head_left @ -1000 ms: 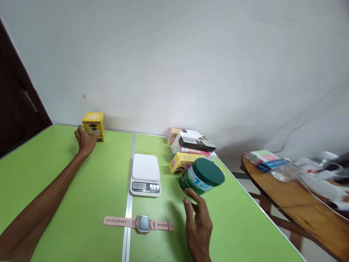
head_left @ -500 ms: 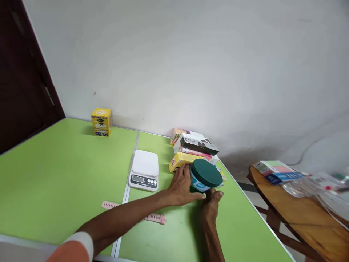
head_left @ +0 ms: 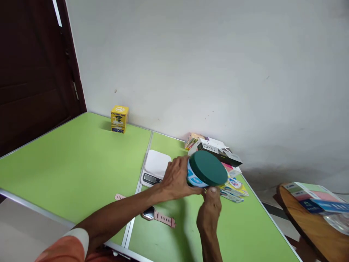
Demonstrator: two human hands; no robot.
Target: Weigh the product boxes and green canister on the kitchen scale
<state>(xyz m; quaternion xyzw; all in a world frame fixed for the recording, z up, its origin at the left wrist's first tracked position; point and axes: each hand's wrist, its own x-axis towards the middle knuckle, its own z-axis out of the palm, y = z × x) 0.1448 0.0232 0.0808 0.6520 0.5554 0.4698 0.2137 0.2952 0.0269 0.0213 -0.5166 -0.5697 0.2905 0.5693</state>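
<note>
A round jar (head_left: 193,178) with a dark green lid (head_left: 208,168) and a blue-and-white label is held up over the table, tilted. My left hand (head_left: 177,178) is closed around its left side. Under the near edge of the jar, my right hand (head_left: 209,209) grips it with the thumb up; its other fingers are partly hidden. Just left of the hands lies a white digital scale (head_left: 156,163), its lower right corner covered by my left hand. A watch (head_left: 148,213) with a pink strap lies below my left forearm, which hides part of it.
Several cartons (head_left: 218,149) are grouped by the wall behind the jar, with yellow-and-blue packs (head_left: 234,187) to its right. A yellow box (head_left: 119,119) stands at the back left of the green table (head_left: 81,160). At right, a wooden stand (head_left: 302,222) bears another box (head_left: 317,198).
Both hands have raised the jar off the table and brought it left, nearer the scale. The view has turned left, and the watch face has come out from behind my forearm.
</note>
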